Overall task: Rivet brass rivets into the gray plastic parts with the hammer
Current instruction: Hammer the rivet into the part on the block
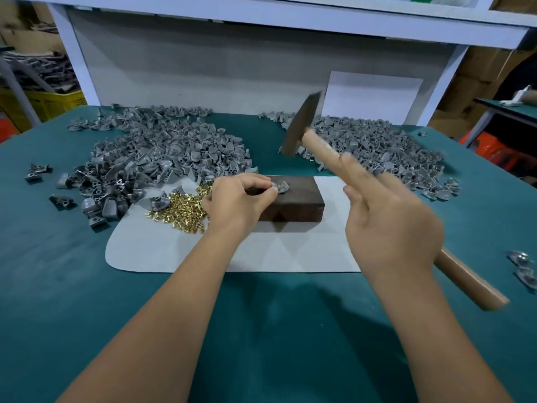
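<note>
My left hand (236, 200) pinches a gray plastic part (282, 187) on top of a dark wooden block (293, 206); a brass rivet stands in the part. My right hand (389, 228) grips the wooden handle of a hammer (319, 146), forefinger stretched along it. The steel hammer head (300, 123) is raised above and behind the block, blurred by motion. A heap of loose brass rivets (181, 207) lies on the pale mat (290, 254) just left of my left hand.
Two big heaps of gray plastic parts lie on the green table (261, 330), one at back left (162, 158), one at back right (377, 149). A few parts (523, 266) lie at the right edge. A white shelf frame stands behind; yellow crate far left.
</note>
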